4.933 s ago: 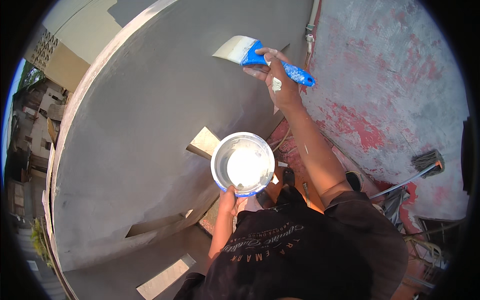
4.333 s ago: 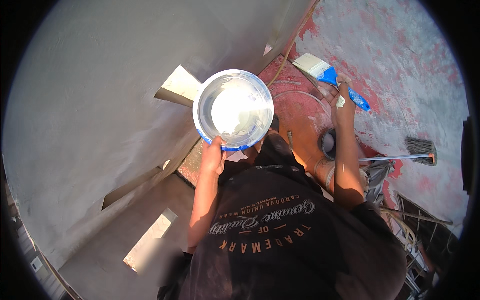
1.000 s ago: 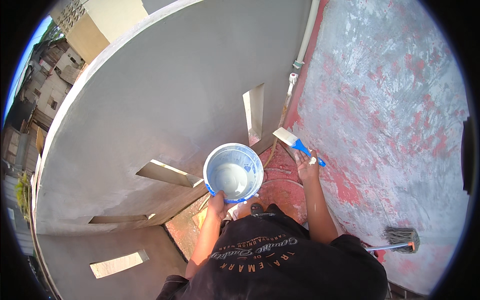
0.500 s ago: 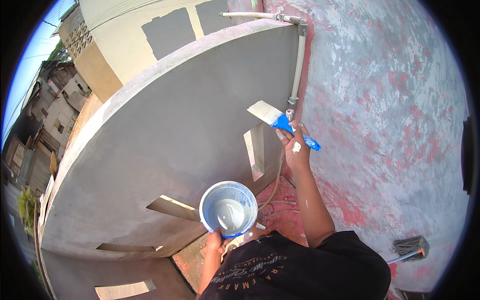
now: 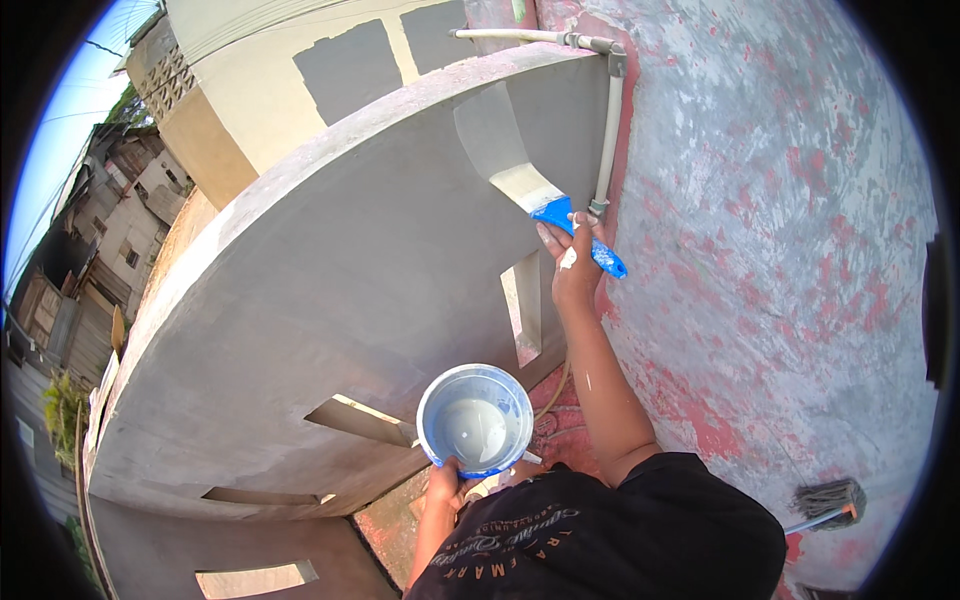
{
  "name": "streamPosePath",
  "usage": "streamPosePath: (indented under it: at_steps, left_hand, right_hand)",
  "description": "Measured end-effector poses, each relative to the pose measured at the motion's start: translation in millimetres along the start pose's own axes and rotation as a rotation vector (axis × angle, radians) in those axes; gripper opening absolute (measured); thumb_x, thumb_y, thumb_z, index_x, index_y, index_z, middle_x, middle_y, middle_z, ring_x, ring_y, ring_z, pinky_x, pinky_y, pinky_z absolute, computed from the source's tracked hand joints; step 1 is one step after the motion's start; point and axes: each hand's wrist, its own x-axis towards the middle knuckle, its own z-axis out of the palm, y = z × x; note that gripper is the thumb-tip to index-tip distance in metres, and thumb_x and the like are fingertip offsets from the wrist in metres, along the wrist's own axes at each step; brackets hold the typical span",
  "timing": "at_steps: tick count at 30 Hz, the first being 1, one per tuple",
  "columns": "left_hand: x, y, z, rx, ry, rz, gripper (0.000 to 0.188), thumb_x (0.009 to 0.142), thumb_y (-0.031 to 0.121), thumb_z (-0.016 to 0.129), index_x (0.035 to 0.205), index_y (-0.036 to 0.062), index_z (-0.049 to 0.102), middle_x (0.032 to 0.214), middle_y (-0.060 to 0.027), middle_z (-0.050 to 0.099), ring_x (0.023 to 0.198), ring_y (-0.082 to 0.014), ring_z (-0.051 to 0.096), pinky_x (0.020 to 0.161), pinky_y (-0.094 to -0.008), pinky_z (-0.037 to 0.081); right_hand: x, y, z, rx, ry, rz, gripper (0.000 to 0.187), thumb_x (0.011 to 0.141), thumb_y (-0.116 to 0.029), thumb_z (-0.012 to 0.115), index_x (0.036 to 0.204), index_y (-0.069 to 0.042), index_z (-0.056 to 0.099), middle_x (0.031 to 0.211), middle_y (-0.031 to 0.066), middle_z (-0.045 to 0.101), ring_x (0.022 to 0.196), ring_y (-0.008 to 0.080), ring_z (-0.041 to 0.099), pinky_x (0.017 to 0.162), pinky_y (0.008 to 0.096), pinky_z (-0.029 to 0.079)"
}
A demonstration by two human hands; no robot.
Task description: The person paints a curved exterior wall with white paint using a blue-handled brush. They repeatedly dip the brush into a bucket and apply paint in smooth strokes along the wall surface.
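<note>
A wide paintbrush (image 5: 552, 211) with a blue handle and pale bristles is gripped in my right hand (image 5: 577, 262), which has white paint on it. The bristles touch the grey wall (image 5: 380, 230) at the lower end of a wet, paler streak (image 5: 490, 130). My left hand (image 5: 446, 482) holds a round plastic bucket (image 5: 430, 435) by its near rim, the thumb over the edge. Whitish liquid paint (image 5: 478, 432) lies in the bottom of the bucket. Most of my left fingers are hidden beneath it.
Slanted openings (image 5: 524, 310) pierce the grey wall. A white pipe (image 5: 609, 130) runs down its right end, beside a patchy grey and pink wall (image 5: 770, 250). At the lower right, a brush head (image 5: 832, 503) on a pale pole leans there. A hose (image 5: 556, 392) lies behind the bucket.
The paintbrush has come against the wall and a pale wet streak now shows there. My right hand sits slightly higher and further left in view. The bucket has shifted a little right.
</note>
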Motion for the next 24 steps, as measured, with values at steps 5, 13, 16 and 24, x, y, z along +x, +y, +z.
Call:
streamPosePath:
  at_steps: [5,13,16,24]
  left_hand:
    - [-2.6,-2.7,1.1,0.078,0.008,0.036,0.041,0.091,0.002,0.041,0.131,-0.0045,0.044,0.115,-0.0229,0.060,0.096,-0.0374,0.070,0.075,-0.0527,0.066]
    - [-4.2,5.1,9.9,0.078,-0.046,0.004,0.039,0.089,0.000,0.040,0.127,-0.0097,0.044,0.113,-0.0249,0.060,0.093,-0.0393,0.071,0.075,-0.0514,0.067]
    - [-13.4,9.3,12.6,0.053,-0.062,0.041,0.042,0.088,-0.001,0.039,0.129,-0.0080,0.042,0.113,-0.0254,0.059,0.093,-0.0394,0.071,0.074,-0.0507,0.067]
    - [-0.8,15.7,-8.1,0.122,-0.170,0.011,0.049,0.088,-0.002,0.038,0.137,-0.0022,0.039,0.112,-0.0226,0.060,0.085,-0.0336,0.071,0.065,-0.0445,0.068]
  right_hand:
    - [47.5,-38.7,23.1,0.165,0.052,-0.239,0.026,0.100,-0.021,0.056,0.106,0.002,0.046,0.111,0.0217,0.056,0.108,0.0375,0.066,0.101,0.0458,0.057]
    - [6.9,-11.8,72.6,0.020,-0.177,-0.145,0.019,0.101,-0.018,0.053,0.102,0.001,0.049,0.108,0.0174,0.059,0.100,0.0306,0.070,0.094,0.0431,0.061]
    - [-18.0,-10.2,48.6,-0.126,-0.041,0.007,0.017,0.101,-0.016,0.053,0.099,0.000,0.051,0.104,0.0145,0.059,0.099,0.0285,0.071,0.090,0.0426,0.062]
    - [0.0,-36.7,97.9,-0.022,-0.248,-0.157,0.017,0.100,-0.018,0.053,0.100,-0.002,0.049,0.104,0.0168,0.060,0.098,0.0357,0.071,0.090,0.0479,0.061]
